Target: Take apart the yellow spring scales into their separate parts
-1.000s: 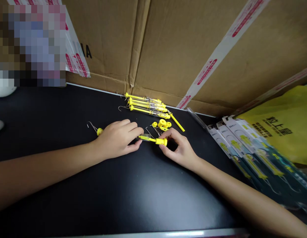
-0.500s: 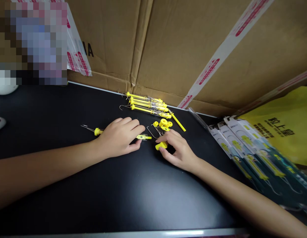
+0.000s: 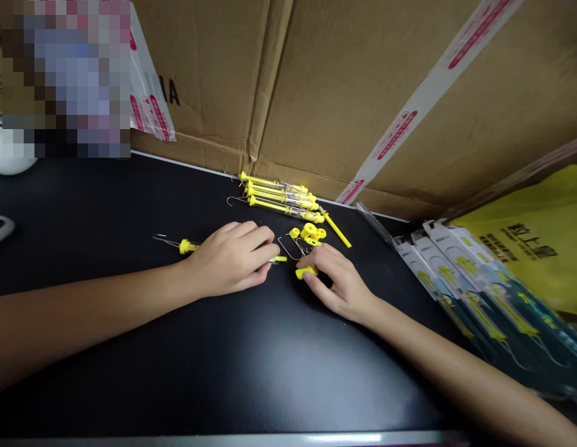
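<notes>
My left hand [image 3: 237,257] is closed round a slim clear tube with yellow parts [image 3: 190,247]; its wire hook sticks out to the left and a yellow tip shows right of the fingers. Between thumb and fingers, my right hand [image 3: 337,279] pinches a short yellow piece [image 3: 306,272] just above the black table. Beyond that hand lie small yellow caps [image 3: 309,231] and bent metal hooks [image 3: 291,246]. Several yellow-and-clear tube pieces with hooks [image 3: 283,198] lie side by side farther back, a thin yellow rod [image 3: 337,228] at their right end.
Cardboard [image 3: 344,93] stands along the table's back edge. At the right are packaged items in printed boxes [image 3: 469,273] and a yellow bag [image 3: 525,242]. A white rounded object [image 3: 12,152] sits at the far left, and a pale-rimmed object [image 3: 2,230] lies nearer.
The fingers of my left hand have shifted right along the tube and cover more of its right end. My right hand still pinches the yellow piece, which has turned slightly.
</notes>
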`<state>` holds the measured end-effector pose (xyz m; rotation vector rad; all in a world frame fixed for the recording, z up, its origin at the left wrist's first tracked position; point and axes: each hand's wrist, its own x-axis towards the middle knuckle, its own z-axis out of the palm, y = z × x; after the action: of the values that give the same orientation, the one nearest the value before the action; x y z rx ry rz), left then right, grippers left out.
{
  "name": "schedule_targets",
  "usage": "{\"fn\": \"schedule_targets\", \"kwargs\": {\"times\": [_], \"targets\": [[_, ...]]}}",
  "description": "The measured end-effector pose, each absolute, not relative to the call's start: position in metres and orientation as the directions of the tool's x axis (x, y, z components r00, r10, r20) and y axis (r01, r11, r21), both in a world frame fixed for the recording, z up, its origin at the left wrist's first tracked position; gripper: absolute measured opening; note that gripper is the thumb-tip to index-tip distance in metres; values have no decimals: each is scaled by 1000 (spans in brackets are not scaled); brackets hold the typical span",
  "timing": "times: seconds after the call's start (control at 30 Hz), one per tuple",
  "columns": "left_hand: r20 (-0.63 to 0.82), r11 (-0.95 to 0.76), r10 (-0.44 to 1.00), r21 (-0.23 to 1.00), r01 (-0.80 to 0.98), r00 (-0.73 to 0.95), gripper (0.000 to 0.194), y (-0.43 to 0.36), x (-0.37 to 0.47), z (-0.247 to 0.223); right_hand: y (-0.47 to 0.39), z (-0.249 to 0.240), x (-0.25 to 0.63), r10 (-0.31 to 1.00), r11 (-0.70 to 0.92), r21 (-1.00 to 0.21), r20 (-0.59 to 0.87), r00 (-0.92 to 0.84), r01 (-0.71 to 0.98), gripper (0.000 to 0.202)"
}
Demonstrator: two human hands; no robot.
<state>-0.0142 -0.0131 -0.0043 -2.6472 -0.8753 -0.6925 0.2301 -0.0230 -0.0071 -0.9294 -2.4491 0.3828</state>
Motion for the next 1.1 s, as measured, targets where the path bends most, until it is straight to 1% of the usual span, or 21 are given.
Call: {"fn": "schedule_targets", "kwargs": {"times": [0.07, 0.17, 0.23, 0.27, 0.4, 0.57, 0.83, 1.1], "targets": [[548, -847, 374, -127, 516, 748, 13, -14, -14, -4, -25, -5, 230, 741, 658, -551, 354, -571, 513, 12], [551, -952, 81, -205, 228, 831, 17, -20, -12, -4, -29, -3, 227, 816, 530, -738, 307, -491, 419, 14], [533, -972, -57, -224, 76, 844, 20, -25, -10, -3, -32, -2, 224, 824, 473, -809, 266, -501, 348, 15], [525, -974, -86, -222, 38, 847, 21, -27, -9, -3, -33, -2, 222, 821, 454, -833, 253, -512, 317, 15], [490, -974, -113, -228, 2, 864, 20, -34, -4, -2, -37, -4, 216, 809, 403, -882, 218, -546, 245, 16], [464, -963, -149, -268, -22, 873, 22, -36, -3, -2, -39, -6, 215, 817, 377, -899, 208, -538, 224, 16], [445, -956, -139, -294, -2, 885, 24, -37, -2, -1, -40, -7, 212, 830, 404, -861, 204, -519, 309, 15], [454, -959, -113, -282, 22, 884, 26, -37, -1, -2, -41, -6, 212, 831, 416, -849, 211, -515, 324, 15]]}}
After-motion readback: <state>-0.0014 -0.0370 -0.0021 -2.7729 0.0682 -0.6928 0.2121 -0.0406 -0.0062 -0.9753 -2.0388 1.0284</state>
